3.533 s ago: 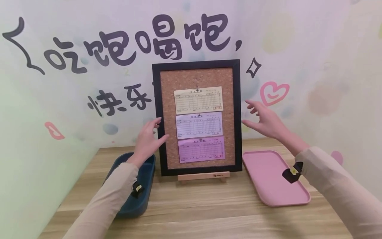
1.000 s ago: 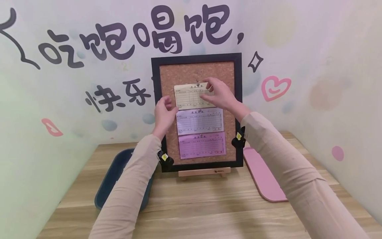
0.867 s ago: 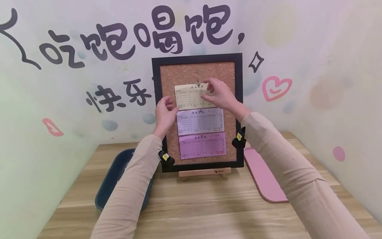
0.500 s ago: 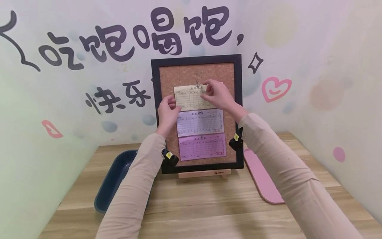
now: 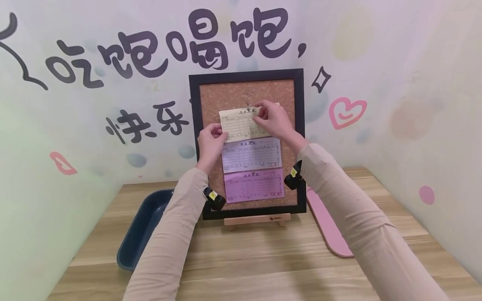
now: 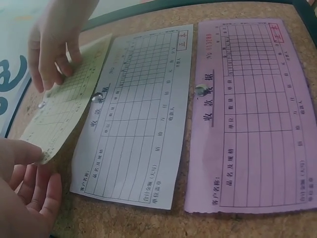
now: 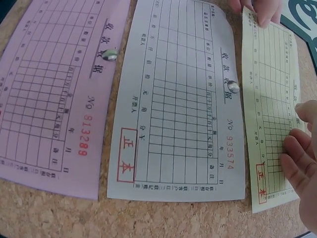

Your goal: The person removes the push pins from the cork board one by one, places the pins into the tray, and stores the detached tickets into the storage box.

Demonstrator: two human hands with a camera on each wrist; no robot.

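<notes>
Three receipt slips hang on a black-framed cork board (image 5: 246, 93): a yellow receipt (image 5: 236, 126) on top, a white receipt (image 5: 252, 156) below it, then a purple-pink receipt (image 5: 254, 186). My left hand (image 5: 211, 144) pinches the yellow receipt's lower left corner between thumb and fingers, and that slip stands slightly off the cork. Beside its silver pushpin (image 6: 42, 104) is my right hand (image 5: 276, 119), thumb and index finger apart. This hand covers the slip's right part in the head view. Silver pins also hold the two lower receipts.
The board leans on a small wooden easel (image 5: 257, 219) on a wood-grain table (image 5: 244, 267). A dark blue tray (image 5: 126, 251) stands at left, partly behind the left sleeve. At right lies a pink tray (image 5: 333, 234), partly covered by the right sleeve.
Both hands came from the frame's sides in to the yellow receipt. The left hand now grips its corner, which has lifted a little. The right hand has shifted slightly toward the pin.
</notes>
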